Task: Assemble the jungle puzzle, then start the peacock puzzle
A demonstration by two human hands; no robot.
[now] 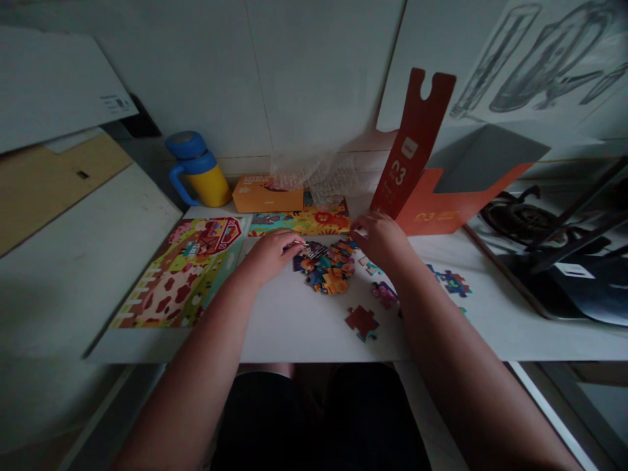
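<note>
We've got the puzzle pile on the white table, & we place everything off that pile. Our L hand is at the pile's back-L edge, thumb & fingers bent in w/ a narrow gap, tips right by the outermost pcs; can't tell if they pinch one. Our R hand is at the pile's back-R edge, fingers curled down, tips partly hidden, so we can't tell if they hold a pc. The pile thus lies btwn our two sets of fingers, most of it nearer us than the tips.

Front-R of the pile we see a loose red pc, w/ a purple pc just behind it; farther R, past our R forearm, a cluster of pcs. L of the pile: farm pic, flat. Behind the pile: animal pic, then back-L a small orange box & bubble wrap; farther back-L, a blue/yellow bottle. Back-R: big orange box, flap up. Far R: stove.
</note>
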